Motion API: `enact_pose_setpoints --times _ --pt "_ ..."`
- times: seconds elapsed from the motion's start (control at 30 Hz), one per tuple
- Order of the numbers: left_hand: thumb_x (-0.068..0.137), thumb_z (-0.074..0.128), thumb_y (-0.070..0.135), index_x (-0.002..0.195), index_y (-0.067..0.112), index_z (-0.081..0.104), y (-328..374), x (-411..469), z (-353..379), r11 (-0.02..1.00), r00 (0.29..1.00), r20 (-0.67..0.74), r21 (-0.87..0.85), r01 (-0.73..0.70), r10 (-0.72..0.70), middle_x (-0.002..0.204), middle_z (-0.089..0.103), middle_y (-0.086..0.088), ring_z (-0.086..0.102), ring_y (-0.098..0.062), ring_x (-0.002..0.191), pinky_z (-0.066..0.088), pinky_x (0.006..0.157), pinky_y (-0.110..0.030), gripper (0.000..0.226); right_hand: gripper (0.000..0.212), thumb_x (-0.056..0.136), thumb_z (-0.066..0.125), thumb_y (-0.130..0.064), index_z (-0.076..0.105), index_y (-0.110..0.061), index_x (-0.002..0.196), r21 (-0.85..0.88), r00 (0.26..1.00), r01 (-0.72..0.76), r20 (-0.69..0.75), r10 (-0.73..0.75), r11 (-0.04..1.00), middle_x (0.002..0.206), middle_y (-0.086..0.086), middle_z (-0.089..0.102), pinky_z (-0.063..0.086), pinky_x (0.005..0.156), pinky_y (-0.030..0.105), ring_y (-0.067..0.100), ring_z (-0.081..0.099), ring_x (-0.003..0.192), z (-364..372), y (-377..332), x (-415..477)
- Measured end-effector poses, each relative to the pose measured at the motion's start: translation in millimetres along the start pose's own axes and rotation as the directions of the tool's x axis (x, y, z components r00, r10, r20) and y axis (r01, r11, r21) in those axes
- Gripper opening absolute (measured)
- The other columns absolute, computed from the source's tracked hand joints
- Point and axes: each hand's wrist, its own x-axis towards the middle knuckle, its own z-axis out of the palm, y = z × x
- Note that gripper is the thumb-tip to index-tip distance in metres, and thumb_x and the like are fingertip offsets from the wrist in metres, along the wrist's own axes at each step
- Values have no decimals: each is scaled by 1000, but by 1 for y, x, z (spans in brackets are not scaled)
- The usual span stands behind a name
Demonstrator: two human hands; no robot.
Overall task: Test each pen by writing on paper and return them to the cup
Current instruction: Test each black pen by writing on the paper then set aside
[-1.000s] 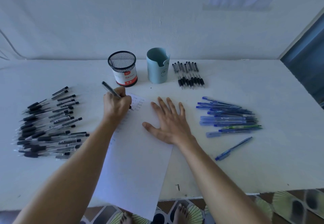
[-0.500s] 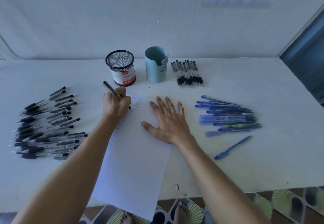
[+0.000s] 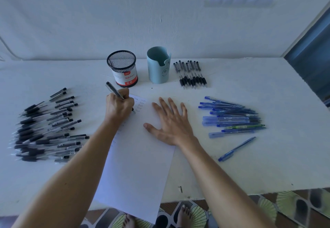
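At the top edge of the paper (image 3: pixel 139 165), the left hand (image 3: pixel 117 107) grips a slim dark pen (image 3: pixel 112 90) in curled fingers, tip on the paper. The right hand (image 3: pixel 171 126) presses the paper, fingers straight, spread. Beyond the paper stands a round wire-mesh cup (image 3: pixel 123 68).

Left grip (image 3: pixel 118 108) hides pen (image 3: pixel 112 90) barrel; tiny writing (image 3: pixel 140 105), perhaps "test".

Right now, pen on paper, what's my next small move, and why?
Probably lift the pen off the paper and carry it to the mesh cup just beyond. The left hand grips it with the tip beside a column of test marks, and the right hand lies flat on the paper.
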Motion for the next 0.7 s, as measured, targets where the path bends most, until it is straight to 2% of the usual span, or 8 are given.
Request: enact_pose_setpoints --times 0.13,0.27,0.4,0.57,0.7 --pt "58 49 6 58 9 25 -4 1 2 1000 1000 7 9 -11 11 56 29 -9 30 -15 52 20 43 -28 24 83 89 27 -78 9 -34 157 0 1000 -2 -1 2 1000 167 -8 -5 -10 120 55 17 -11 153 1 0 0" --pt "58 48 6 56 15 24 -2 -1 2 1000 1000 20 3 -20 20 56 27 -7 27 -14 49 18 41 -26 25 83 89 28 -78 9 -35 157 1 1000 -2 -2 2 1000 167 -8 -5 -10 120 55 17 -11 153 1 0 0" --pt "55 46 8 57 11 25 -3 0 3 1000 1000 17 -6 -22 22 57 28 -8 23 -14 53 16 43 -26 22 83 89 29 -78 11 -34 157 4 1000 -3 -17 3 1000 167 -8 -3 -9 120 55 17 -10 153 2 0 0" --pt "66 52 -8 57 15 25 1 -2 4 1000 999 34 -21 -7 8 59 23 -7 27 -10 43 22 46 -26 37 82 89 29 -77 10 -34 157 10 1000 -2 -17 2 1000 167 -8 -3 -10 120 55 17 -10 153 2 0 0" --pt "58 48 6 57 16 25 2 -2 3 1000 999 45 -4 -24 24 59 23 -6 22 -11 47 18 41 -24 25 82 90 29 -77 11 -34 157 13 1000 0 -12 0 1000 167 -8 -3 -10 120 55 17 -11 153 2 0 0"
